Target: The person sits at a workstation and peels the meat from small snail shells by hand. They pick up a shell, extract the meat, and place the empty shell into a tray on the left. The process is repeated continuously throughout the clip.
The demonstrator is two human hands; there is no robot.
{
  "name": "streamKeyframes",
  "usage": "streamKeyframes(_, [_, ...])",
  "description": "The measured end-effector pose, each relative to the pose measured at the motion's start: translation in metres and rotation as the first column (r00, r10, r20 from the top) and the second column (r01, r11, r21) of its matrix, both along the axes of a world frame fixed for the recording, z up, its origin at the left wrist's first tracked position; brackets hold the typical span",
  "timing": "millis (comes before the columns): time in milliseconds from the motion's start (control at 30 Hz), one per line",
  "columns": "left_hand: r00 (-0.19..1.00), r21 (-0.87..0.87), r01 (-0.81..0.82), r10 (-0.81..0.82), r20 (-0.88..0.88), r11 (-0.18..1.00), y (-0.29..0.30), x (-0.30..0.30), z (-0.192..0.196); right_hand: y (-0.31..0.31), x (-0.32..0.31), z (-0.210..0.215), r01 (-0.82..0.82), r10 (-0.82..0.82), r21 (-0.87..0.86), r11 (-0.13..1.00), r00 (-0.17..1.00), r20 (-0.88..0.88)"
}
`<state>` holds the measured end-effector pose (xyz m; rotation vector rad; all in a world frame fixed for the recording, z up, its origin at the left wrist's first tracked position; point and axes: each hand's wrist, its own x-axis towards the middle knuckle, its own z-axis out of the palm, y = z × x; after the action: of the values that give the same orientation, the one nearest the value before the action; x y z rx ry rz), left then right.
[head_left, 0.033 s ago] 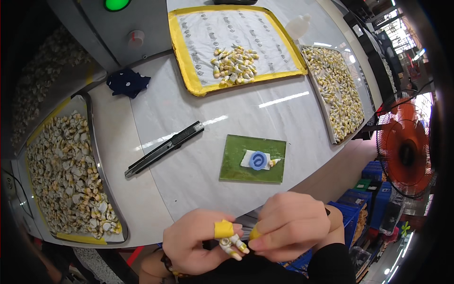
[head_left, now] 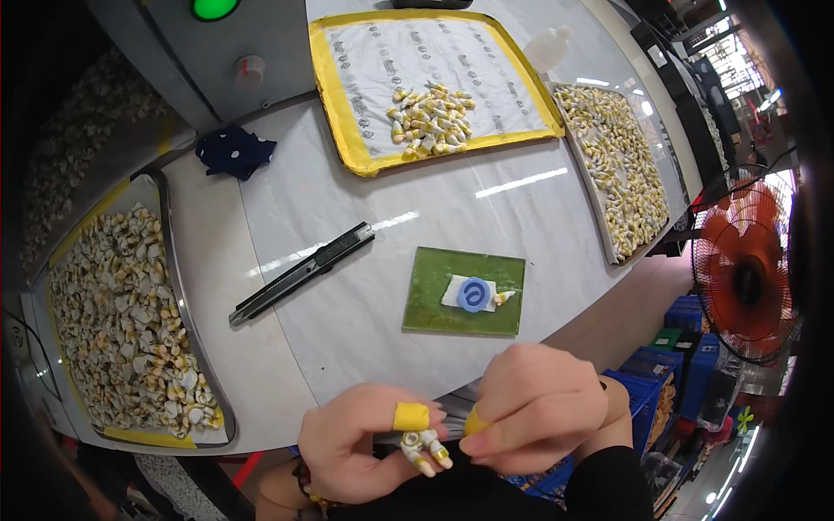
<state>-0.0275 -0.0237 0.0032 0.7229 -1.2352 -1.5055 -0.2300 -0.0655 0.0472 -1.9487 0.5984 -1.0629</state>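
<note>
My left hand [head_left: 360,443] pinches a small painted figurine piece [head_left: 425,450], white with yellow bands and two stubby flesh-coloured legs pointing down. Yellow tape wraps one finger of that hand. Close by on the right, my right hand [head_left: 543,412] is curled with thumb and fingertips pressed together; anything between them is hidden. A bit of yellow shows at its fingertips. Beyond the hands lies a green glass-like plate [head_left: 426,304] carrying a blue round cap [head_left: 474,295] on a white patch. A small white-and-yellow part [head_left: 504,298] rests beside the cap.
A black utility knife [head_left: 302,273] lies left of the plate. Trays of small parts stand left [head_left: 174,260] and right [head_left: 599,200]; a yellow-edged tray [head_left: 347,161] holds a pile at the back. Further off are a dark blue cloth [head_left: 234,153], white bottle [head_left: 547,49] and orange fan [head_left: 745,269].
The figurine piece has turned slightly in my left fingers, its legs now pointing more straight down. My right hand has lifted a little and sits slightly farther from the piece.
</note>
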Motion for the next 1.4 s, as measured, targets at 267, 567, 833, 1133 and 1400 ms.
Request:
streamKeyframes(267, [0.83,0.289,0.431,-0.251,-0.498,0.855,0.0,0.003,-0.001,-0.01,-0.001,0.005,-0.133,0.148,0.189,0.973,0.987,-0.069])
streamKeyframes(567, [0.901,0.194,0.198,-0.101,-0.421,0.961,0.005,-0.009,0.0,-0.002,0.002,0.0,-0.017,0.028,0.176,0.984,0.998,-0.058])
streamKeyframes(833, [0.98,0.152,0.066,-0.035,-0.197,0.986,0.017,-0.011,-0.005,0.008,0.008,-0.005,0.144,-0.145,0.024,0.989,0.989,0.027])
streamKeyframes(1133, [0.948,0.033,-0.002,0.012,-0.317,0.999,0.01,-0.021,-0.007,0.021,0.012,-0.016,0.19,-0.184,-0.086,0.978,0.98,0.072])
streamKeyframes(1400, [0.93,0.077,0.004,0.025,-0.366,0.997,0.016,-0.025,-0.001,0.031,0.014,-0.003,0.235,-0.236,-0.138,0.962,0.972,0.013])
